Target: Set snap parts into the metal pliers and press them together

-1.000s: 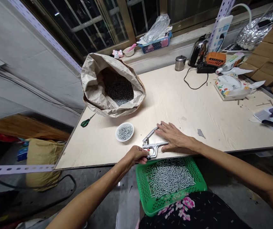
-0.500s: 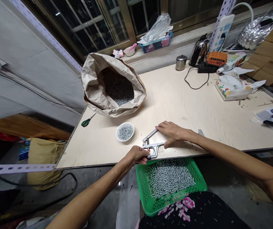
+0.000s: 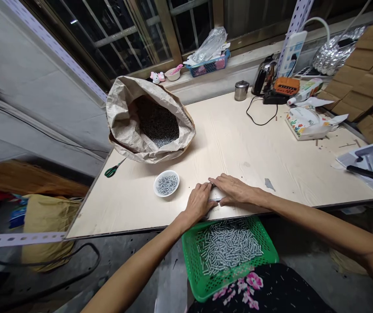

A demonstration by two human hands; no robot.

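Observation:
Snap-fastener pliers [image 3: 218, 199] of silver metal lie at the front of the table, mostly covered by my hands. My left hand [image 3: 199, 201] is closed over the jaw end, hiding it. From the other side, my right hand [image 3: 237, 190] grips the handles, fingers on the upper one and thumb by the lower one. Whether a small piece sits in the jaws cannot be seen. To the left stands a white bowl [image 3: 157, 189] of small silver metal pieces. Below the table edge, a green basket [image 3: 191, 278] on my lap holds many ribbed, screw-like silver pieces.
An open sack [image 3: 118, 102] of small metal pieces stands at the back left, with green-handled scissors [image 3: 111, 171] beside it. Further right are a lidded metal cup [image 3: 241, 91], a kettle [image 3: 264, 76], an orange battery [image 3: 287, 85] and a tissue pack [image 3: 307, 124].
My left hand has moved from the lower jaw up over the tool's head, covering it. The upper handle has come down under my right hand. The view has shifted slightly.

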